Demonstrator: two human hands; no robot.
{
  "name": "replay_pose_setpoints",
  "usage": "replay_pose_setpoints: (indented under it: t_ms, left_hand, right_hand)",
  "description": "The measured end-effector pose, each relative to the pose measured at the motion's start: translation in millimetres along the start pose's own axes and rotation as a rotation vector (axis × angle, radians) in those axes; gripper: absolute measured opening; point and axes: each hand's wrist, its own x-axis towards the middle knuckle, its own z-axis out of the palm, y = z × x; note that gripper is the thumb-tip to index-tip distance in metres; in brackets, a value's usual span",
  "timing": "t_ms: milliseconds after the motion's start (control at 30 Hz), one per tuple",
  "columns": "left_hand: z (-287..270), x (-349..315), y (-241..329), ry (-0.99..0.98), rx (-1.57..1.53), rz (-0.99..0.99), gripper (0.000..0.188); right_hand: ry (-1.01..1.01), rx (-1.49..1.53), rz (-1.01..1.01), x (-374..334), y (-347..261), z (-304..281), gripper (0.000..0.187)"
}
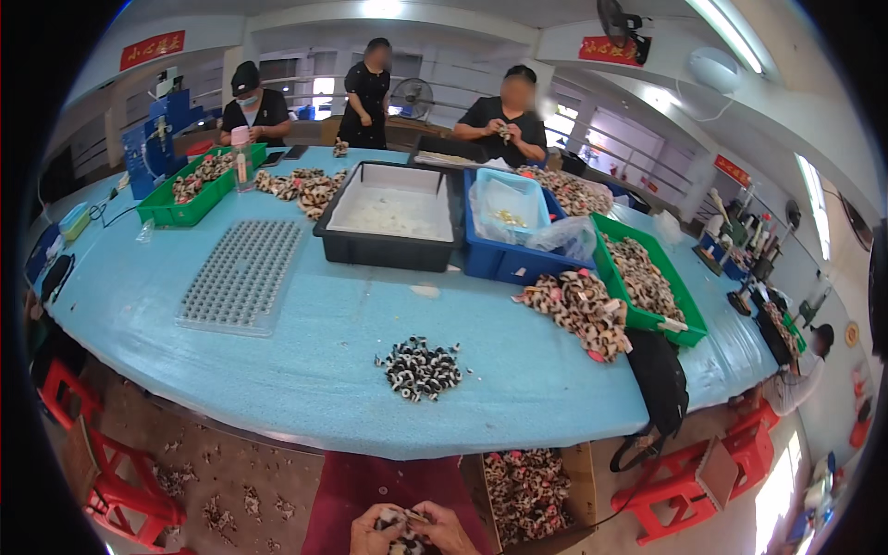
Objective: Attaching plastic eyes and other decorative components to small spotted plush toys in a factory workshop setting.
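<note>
At the lower edge, over a dark red cloth (347, 495), my left hand (372, 530) and my right hand (444, 531) are closed together on a small plush piece (405, 544) in cream and black. The fingers of both hands pinch it from either side and hide much of it. On the blue-covered table (342, 370) ahead of them lies a heap of small black-and-white parts (418, 368). Beside my right hand, below the table edge, stands a cardboard box (585, 490) filled with brown, cream and pink plush pieces.
A clear tray (242, 277) of small parts in rows lies left. Behind are a black bin (384, 250), a blue bin (509, 264) and a green crate (680, 328). A plush heap (583, 314) and black bag (659, 379) are right. Several people are around; red stools (129, 481) flank me.
</note>
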Motion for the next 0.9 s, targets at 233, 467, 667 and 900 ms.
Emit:
replay_pose_setpoints:
  t_ms: [233,467,667,900]
  left_hand:
    - [-6.6,1.9,-7.8,-0.053,0.087,-0.025,0.009]
    - [-3.0,-15.8,30.1,-0.08,-0.059,-0.172,0.007]
    - [-6.5,-12.5,11.3,-0.052,-0.07,-0.161,0.005]
    - [-39.9,11.2,-48.7,-0.136,0.126,-0.15,0.041]
  right_hand:
    - [-0.056,-0.092,-0.065,-6.0,-52.8,-11.2,0.02]
    - [-0.137,-0.031,-0.055,-11.8,-57.9,-14.8,0.021]
    - [-0.242,-0.041,-0.038,-9.4,-38.2,-20.2,0.022]
    - [-0.351,-0.077,0.15,-15.0,-30.8,-20.0,0.024]
